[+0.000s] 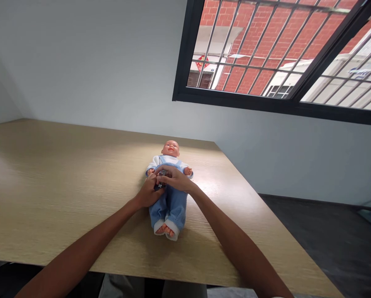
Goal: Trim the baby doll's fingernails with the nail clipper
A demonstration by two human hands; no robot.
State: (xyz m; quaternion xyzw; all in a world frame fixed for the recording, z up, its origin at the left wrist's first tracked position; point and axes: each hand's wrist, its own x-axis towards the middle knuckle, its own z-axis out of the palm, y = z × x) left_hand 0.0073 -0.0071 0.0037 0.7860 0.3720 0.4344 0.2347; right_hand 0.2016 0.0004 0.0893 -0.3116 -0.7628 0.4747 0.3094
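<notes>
A baby doll (175, 203) lies on its back on the wooden table, its head toward the wall and bare feet toward me. It wears blue overalls over a white top. Over the doll's belly, a small shiny dark object (162, 178) sits between my two hands; it may be metal, but its kind is too small to make out. My left hand (148, 192) pinches it from the lower left, beside the doll's arm. From the right, my right hand (175, 179) curls over the same object, fingers bent around its top. My hands hide the doll's waist.
The light wooden table (80, 174) stretches far to the left, and its right edge (266, 203) slants down past my right forearm. Behind it is a pale wall (95, 62) with a dark-framed barred window (235, 97). Dark floor (321, 236) shows on the right.
</notes>
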